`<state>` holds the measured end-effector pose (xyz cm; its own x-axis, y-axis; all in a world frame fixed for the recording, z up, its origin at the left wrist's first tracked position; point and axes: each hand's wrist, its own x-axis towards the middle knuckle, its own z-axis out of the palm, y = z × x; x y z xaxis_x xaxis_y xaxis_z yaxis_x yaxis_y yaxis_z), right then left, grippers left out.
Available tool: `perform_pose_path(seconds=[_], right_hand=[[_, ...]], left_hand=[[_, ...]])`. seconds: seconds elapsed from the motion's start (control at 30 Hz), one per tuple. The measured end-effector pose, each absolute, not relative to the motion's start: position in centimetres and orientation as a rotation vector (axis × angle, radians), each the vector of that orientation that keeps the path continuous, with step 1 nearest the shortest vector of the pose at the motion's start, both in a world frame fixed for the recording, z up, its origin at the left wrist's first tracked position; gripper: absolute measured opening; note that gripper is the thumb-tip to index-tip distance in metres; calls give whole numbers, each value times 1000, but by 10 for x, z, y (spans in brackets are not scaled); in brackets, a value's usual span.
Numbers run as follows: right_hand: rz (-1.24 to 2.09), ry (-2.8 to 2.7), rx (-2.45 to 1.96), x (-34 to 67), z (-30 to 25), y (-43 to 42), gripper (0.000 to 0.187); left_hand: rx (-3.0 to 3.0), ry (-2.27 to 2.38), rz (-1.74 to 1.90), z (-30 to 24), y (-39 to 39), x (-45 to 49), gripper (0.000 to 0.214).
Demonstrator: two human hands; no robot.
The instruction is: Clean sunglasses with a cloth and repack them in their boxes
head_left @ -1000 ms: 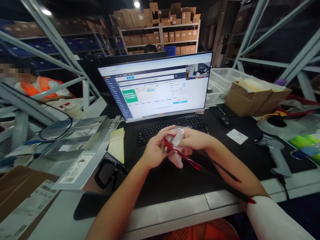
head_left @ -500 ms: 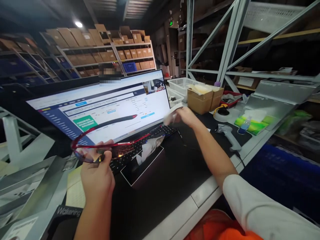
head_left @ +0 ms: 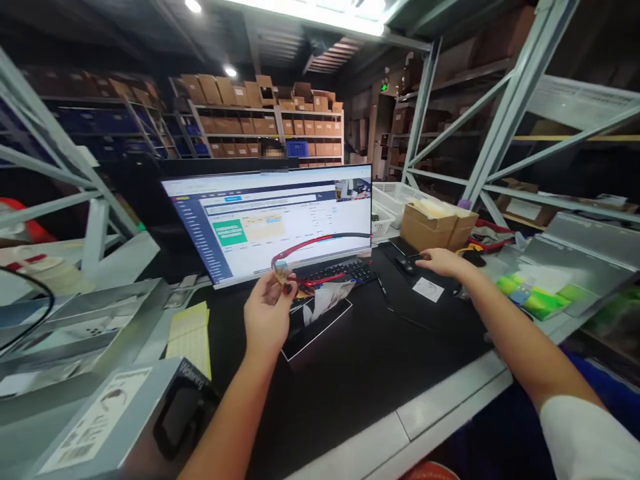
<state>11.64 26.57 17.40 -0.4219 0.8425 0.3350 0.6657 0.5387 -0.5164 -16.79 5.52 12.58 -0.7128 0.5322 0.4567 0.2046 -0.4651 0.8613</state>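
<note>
My left hand [head_left: 267, 313] pinches a pair of red-framed glasses [head_left: 313, 257] by the front and holds them up before the monitor [head_left: 270, 217], temples pointing right. My right hand [head_left: 440, 262] lies low over the black desk mat [head_left: 360, 360] at the right, fingers stretched flat toward a black mouse [head_left: 406, 265], with nothing in it. A small white card [head_left: 428, 289] lies just in front of that hand. A dark pouch with a crumpled wrapper [head_left: 320, 310] lies under the glasses, in front of the keyboard [head_left: 345, 270].
A cardboard box [head_left: 430, 223] and white baskets [head_left: 395, 197] stand right of the monitor. Green packets [head_left: 537, 297] lie on a metal tray at far right. Yellow sticker sheets [head_left: 190, 333], metal trays [head_left: 80, 327] and a boxed item [head_left: 125, 413] sit left. Another person is behind the monitor.
My right hand has let go of the white cloth and dropped down to the desk by the mouse. My left hand has brought the glasses toward the middle, and my head has turned left.
</note>
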Motion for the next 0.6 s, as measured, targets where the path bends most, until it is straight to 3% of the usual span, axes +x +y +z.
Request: perform_pose_path(seconds=[0.07, 0.17, 0.27, 0.43, 0.6], right_hand=[[573, -2365, -1073, 98, 170, 252, 30], [811, -2561, -752, 65, 175, 224, 45], [766, -2481, -585, 38, 189, 197, 55], [716, -2329, -566, 1, 186, 183, 37], [455, -2623, -402, -48, 130, 169, 30]], left_hand=[[1028, 1432, 2306, 125, 56, -164, 43], [910, 1274, 2355, 125, 56, -160, 40], [753, 1091, 2383, 125, 54, -160, 40], [489, 876, 2660, 123, 57, -172, 38], [392, 862, 2767, 116, 70, -182, 34]])
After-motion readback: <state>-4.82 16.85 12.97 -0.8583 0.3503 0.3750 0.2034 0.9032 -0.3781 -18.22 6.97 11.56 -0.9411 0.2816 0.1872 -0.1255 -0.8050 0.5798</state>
